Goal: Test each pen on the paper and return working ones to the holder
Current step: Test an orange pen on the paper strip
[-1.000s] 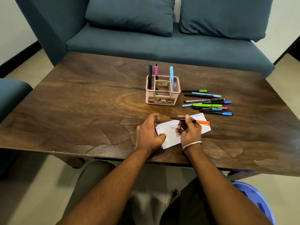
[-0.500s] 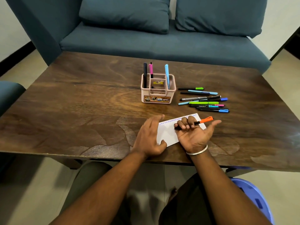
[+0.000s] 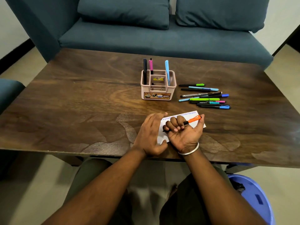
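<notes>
Right hand, palm up, fingers curled round a pen over the paper.
Pen is black with an orange cap; left hand lies flat just beside, pressing the paper's edge.

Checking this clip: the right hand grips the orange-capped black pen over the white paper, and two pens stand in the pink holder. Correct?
Not quite. The head view shows three pens standing in the pink plastic holder: black, pink and light blue. The right hand does grip the orange-capped black pen over the white paper.

Holder label reads "OPEL" — white letters (smaller print illegible).
</notes>
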